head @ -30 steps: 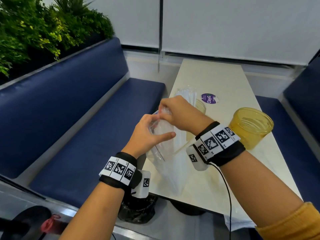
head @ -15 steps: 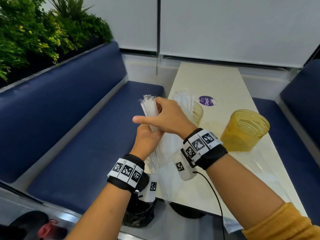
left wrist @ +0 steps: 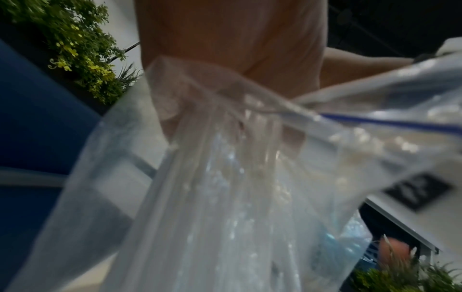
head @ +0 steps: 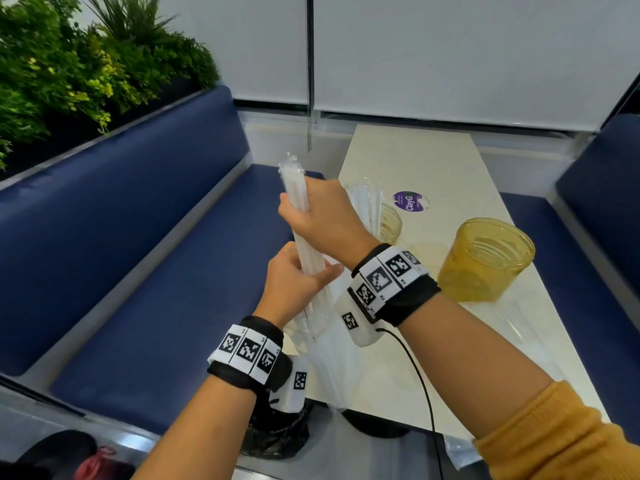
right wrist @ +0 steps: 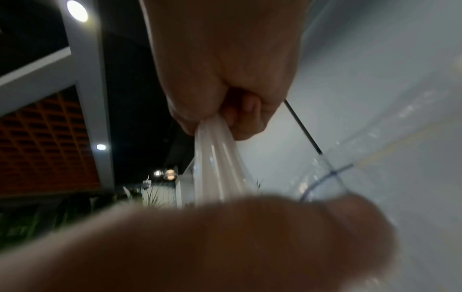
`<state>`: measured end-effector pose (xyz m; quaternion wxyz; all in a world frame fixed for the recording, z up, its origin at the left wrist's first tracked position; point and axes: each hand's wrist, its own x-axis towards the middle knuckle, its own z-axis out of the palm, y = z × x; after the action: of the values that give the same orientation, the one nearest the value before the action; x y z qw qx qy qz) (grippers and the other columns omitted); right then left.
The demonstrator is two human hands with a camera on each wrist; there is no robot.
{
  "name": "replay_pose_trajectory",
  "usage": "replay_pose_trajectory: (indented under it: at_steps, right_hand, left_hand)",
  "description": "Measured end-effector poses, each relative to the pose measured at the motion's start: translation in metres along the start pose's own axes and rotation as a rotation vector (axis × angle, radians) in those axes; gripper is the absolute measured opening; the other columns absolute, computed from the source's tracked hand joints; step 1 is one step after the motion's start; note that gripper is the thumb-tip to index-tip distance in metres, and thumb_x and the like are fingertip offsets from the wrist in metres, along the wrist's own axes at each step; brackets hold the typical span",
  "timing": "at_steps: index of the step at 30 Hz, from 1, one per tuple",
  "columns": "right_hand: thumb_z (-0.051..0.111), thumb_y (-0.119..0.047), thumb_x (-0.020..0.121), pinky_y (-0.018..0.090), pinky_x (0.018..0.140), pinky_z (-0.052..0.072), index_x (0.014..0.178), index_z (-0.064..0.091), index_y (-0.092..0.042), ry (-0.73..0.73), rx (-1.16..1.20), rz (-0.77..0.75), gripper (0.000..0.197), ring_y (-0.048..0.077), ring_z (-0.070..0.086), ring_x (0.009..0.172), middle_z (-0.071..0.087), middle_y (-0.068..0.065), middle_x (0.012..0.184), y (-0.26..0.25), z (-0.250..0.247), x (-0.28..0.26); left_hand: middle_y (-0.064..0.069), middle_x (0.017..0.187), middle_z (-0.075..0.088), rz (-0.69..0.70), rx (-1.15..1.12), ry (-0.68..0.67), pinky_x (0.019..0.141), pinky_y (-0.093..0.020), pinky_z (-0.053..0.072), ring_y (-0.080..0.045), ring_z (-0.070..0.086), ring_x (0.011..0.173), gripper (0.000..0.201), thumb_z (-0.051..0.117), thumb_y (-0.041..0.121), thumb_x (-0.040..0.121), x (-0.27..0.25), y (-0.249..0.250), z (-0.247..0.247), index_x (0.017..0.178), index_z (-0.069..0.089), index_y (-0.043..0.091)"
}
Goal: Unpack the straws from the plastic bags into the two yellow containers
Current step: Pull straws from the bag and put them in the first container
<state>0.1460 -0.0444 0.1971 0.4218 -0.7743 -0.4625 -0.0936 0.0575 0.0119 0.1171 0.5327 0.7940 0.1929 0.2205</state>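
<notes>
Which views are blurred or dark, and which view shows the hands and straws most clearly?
Head view: bright and sharp, edges bent by the wide lens; right hand grips the straws, left hand holds the plastic bag. Left wrist view: bag close and blurred. Right wrist view: dim, a blurred hand fills the lower part.

We are seated in what looks like a café or restaurant booth: long navy-blue padded benches [head: 145, 244] run to the left and right of our hands, flanking a narrow cream-coloured tabletop [head: 408, 157] ahead of them. A green leafy planter [head: 69, 64] tops the left bench's back, and a round purple printed sticker [head: 409, 201] sits on the table beyond our hands.
</notes>
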Motion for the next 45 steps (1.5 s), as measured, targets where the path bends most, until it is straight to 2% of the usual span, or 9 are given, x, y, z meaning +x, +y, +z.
replay_pose_trajectory:
  at_steps: [3,7,10,15,19,22,31,37,45]
  right_hand:
    - [0.06,-0.022,0.093,0.019,0.048,0.025,0.057,0.035,-0.024,0.103,0.004,-0.011,0.043,0.009,0.037,0.044,0.039,-0.008,0.048,-0.009,-0.016,0.02]
    - [0.059,-0.027,0.09,0.04,0.054,0.047,0.059,0.048,-0.016,0.213,0.09,-0.003,0.034,0.025,0.057,0.052,0.06,0.006,0.055,-0.015,-0.031,0.045]
    - [0.06,-0.032,0.092,0.045,0.059,0.051,0.063,0.053,-0.008,0.228,0.162,0.024,0.037,0.026,0.062,0.057,0.063,0.009,0.057,-0.018,-0.033,0.048]
    - [0.08,-0.044,0.08,0.032,0.056,0.05,0.055,0.056,-0.012,0.116,0.289,0.107,0.047,0.011,0.058,0.051,0.058,-0.002,0.051,-0.024,-0.026,0.026]
    - [0.072,-0.027,0.089,0.033,0.07,0.059,0.064,0.062,-0.011,-0.071,0.442,0.21,0.03,0.016,0.068,0.061,0.07,0.001,0.058,-0.015,-0.008,0.013]
    - [0.063,-0.022,0.096,0.037,0.06,0.059,0.069,0.053,-0.012,-0.084,0.602,0.251,0.031,0.025,0.062,0.048,0.058,0.004,0.05,-0.015,-0.002,0.014]
    - [0.059,-0.022,0.101,0.028,0.044,0.038,0.083,0.051,-0.011,0.222,0.794,0.087,0.023,0.015,0.039,0.04,0.042,-0.004,0.05,-0.031,-0.068,0.068]
    - [0.058,-0.024,0.101,0.03,0.044,0.04,0.086,0.05,-0.012,0.425,0.621,0.02,0.02,0.014,0.042,0.046,0.043,-0.002,0.057,0.027,-0.096,0.093]
    - [0.06,-0.036,0.098,0.031,0.054,0.045,0.08,0.055,-0.024,0.366,0.412,0.29,0.022,0.015,0.049,0.055,0.052,0.0,0.064,0.137,-0.033,0.074]
  left_hand:
    - [-0.002,0.103,0.069,0.007,0.023,-0.004,0.08,-0.042,0.06,-0.015,0.07,0.092,0.057,0.078,0.063,0.063,-0.001,-0.002,-0.001,0.1,0.065,0.021]
    - [-0.008,0.103,0.067,0.034,0.043,0.004,0.079,-0.048,0.059,-0.023,0.068,0.092,0.058,0.069,0.065,0.073,0.004,0.004,-0.001,0.101,0.061,0.014]
    - [-0.012,0.095,0.065,0.025,0.054,0.005,0.067,-0.04,0.058,-0.022,0.066,0.08,0.046,0.067,0.051,0.079,0.01,0.011,0.001,0.097,0.058,0.009]
    - [-0.021,0.076,0.059,0.022,0.032,0.008,0.057,-0.036,0.044,-0.019,0.054,0.062,0.037,0.059,0.032,0.081,0.011,0.012,0.003,0.087,0.053,-0.004]
    - [-0.016,0.071,0.054,0.005,0.009,0.008,0.055,-0.03,0.041,-0.02,0.051,0.062,0.023,0.062,0.013,0.089,0.012,0.008,0.004,0.086,0.053,-0.007]
    - [-0.01,0.073,0.056,-0.028,-0.01,0.002,0.055,-0.03,0.042,-0.018,0.052,0.062,0.025,0.066,0.014,0.087,0.014,0.003,0.003,0.09,0.054,-0.008]
    - [0.011,0.083,0.051,0.049,0.229,0.028,0.067,-0.019,0.036,-0.005,0.048,0.072,0.024,0.086,0.023,0.073,0.015,-0.016,-0.009,0.069,0.063,0.032]
    - [0.007,0.088,0.054,0.028,0.252,0.083,0.068,-0.02,0.04,-0.007,0.049,0.072,0.017,0.086,0.024,0.077,0.018,-0.024,-0.018,0.076,0.069,0.024]
    - [0.004,0.08,0.055,0.01,0.199,0.121,0.064,-0.019,0.039,-0.008,0.047,0.065,0.019,0.076,0.014,0.085,0.023,-0.019,-0.018,0.077,0.059,0.01]
